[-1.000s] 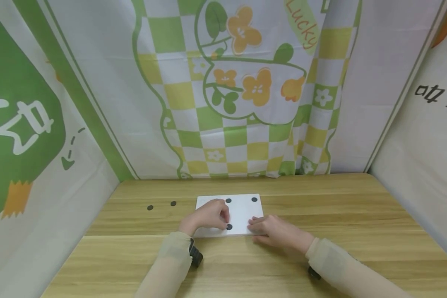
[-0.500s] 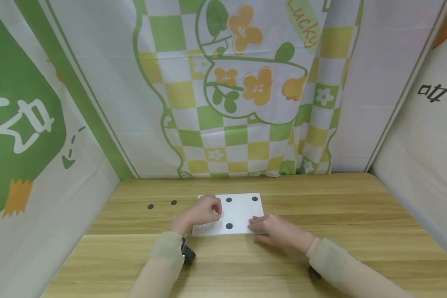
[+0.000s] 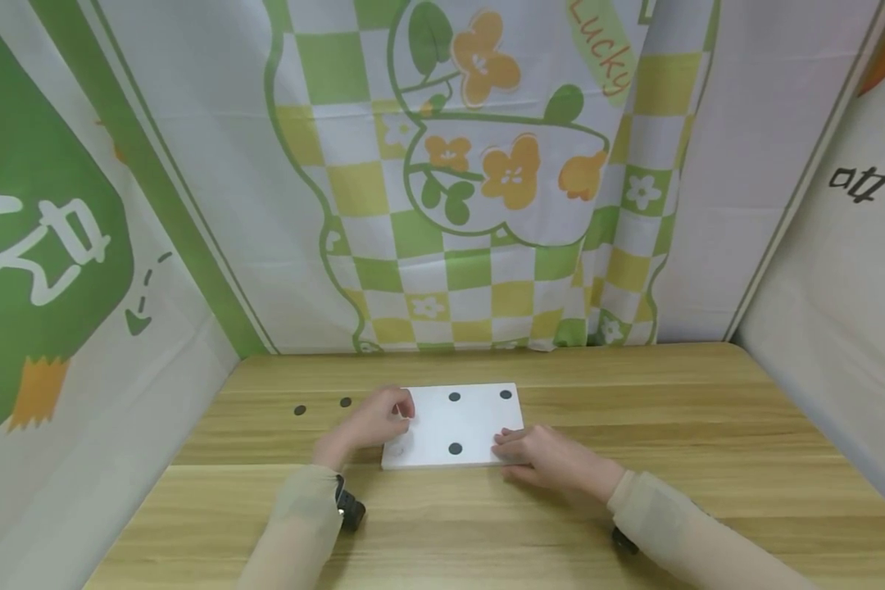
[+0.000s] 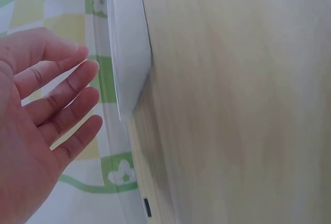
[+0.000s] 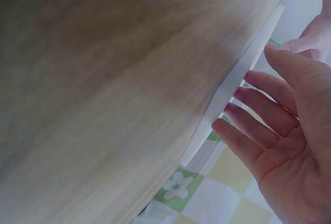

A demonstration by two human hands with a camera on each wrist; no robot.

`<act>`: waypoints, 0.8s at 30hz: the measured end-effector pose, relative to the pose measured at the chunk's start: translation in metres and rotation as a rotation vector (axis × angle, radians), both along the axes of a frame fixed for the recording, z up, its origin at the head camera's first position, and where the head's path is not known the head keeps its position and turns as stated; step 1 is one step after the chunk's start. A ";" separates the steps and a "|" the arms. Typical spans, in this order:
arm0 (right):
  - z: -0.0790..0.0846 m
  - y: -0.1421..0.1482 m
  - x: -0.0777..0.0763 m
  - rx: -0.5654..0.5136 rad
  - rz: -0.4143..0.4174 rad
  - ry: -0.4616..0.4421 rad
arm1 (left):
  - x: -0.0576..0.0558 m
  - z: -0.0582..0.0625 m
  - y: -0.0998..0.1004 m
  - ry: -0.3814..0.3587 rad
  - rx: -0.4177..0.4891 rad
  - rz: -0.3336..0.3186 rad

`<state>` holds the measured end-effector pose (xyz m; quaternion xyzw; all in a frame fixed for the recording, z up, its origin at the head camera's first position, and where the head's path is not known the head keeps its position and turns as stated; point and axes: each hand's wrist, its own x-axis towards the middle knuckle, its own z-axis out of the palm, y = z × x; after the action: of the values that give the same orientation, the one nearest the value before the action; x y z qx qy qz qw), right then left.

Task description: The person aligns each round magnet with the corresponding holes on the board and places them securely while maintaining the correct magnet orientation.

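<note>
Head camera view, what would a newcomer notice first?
Probably the green, yellow and white checked curtain hanging behind the table. Next, the white board on that table, where black discs stand out, with the left hand at its left end and the right hand at its near right corner.

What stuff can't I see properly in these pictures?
- Head view: far left corner of the white board, behind the left hand.
- Head view: rest of the black writing, past the right edge.
- Left wrist view: rest of the white board, past the top edge.
</note>
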<state>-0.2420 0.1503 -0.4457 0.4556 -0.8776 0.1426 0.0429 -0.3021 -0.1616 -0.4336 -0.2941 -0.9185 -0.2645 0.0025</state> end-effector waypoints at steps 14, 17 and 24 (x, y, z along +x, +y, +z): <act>0.000 0.000 0.001 0.004 -0.006 0.004 | 0.003 -0.002 -0.035 0.017 -0.011 0.135; 0.000 0.000 0.001 0.001 -0.003 0.006 | 0.004 -0.001 -0.042 0.022 -0.026 0.154; 0.000 0.000 0.001 0.000 -0.006 0.000 | 0.005 0.001 -0.056 0.050 -0.066 0.175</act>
<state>-0.2413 0.1499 -0.4452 0.4531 -0.8789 0.1426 0.0433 -0.2974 -0.2175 -0.4324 -0.2192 -0.9485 -0.2254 0.0389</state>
